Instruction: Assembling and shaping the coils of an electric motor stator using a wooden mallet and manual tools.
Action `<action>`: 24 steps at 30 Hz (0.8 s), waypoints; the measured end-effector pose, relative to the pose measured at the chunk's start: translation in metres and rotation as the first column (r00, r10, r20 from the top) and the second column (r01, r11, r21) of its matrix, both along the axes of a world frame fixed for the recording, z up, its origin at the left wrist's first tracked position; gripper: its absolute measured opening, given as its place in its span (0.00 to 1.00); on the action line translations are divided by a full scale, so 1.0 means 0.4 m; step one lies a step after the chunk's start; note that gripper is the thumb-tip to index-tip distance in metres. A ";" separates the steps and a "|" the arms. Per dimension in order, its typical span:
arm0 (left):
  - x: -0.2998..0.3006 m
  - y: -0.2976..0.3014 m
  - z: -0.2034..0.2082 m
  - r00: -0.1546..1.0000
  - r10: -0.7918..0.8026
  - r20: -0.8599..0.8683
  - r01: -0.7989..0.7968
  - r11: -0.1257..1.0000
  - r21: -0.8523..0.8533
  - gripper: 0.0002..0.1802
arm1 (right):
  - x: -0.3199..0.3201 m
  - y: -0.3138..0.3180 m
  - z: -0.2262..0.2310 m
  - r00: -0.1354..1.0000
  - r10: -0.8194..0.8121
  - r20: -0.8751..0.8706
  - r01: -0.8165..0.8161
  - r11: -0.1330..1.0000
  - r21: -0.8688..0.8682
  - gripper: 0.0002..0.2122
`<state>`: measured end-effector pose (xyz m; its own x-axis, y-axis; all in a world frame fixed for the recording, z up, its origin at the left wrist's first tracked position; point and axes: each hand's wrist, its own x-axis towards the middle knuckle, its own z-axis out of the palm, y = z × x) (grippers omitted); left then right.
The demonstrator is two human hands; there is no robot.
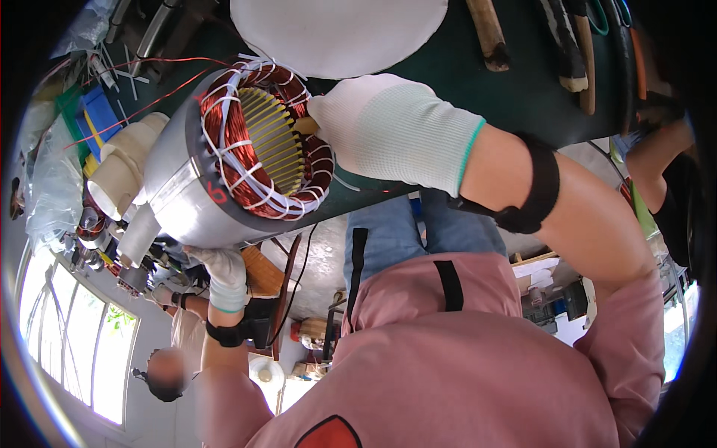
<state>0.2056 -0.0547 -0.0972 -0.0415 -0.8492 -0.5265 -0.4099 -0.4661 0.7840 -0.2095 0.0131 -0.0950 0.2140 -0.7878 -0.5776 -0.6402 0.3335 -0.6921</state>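
A motor stator (175, 179) with a silvery metal housing lies on its side on the dark green table. Its open end shows copper windings (237, 160) tied with white lacing and a ring of yellow slot strips (272, 142). My right hand (373, 123), in a white knit glove, is closed around a short tan stick (306, 125), whose tip reaches into the bore's edge. Against the housing's near side, my left hand (224, 272) grips the stator from below, also gloved; its fingertips are partly hidden.
A white round disc (336, 33) lies at the far side. Wooden-handled tools (489, 37) rest at the far right. Cream plastic containers (119, 164), clear bags (56, 179) and loose red wires crowd the left. Another person (175, 358) is at lower left, and another person's arm (657, 153) shows at right.
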 end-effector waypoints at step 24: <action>0.129 -0.128 -0.026 0.463 -0.685 0.562 0.838 0.546 -0.025 0.34 | -0.002 -0.020 0.007 0.996 -0.080 0.043 0.078 0.996 0.033 0.12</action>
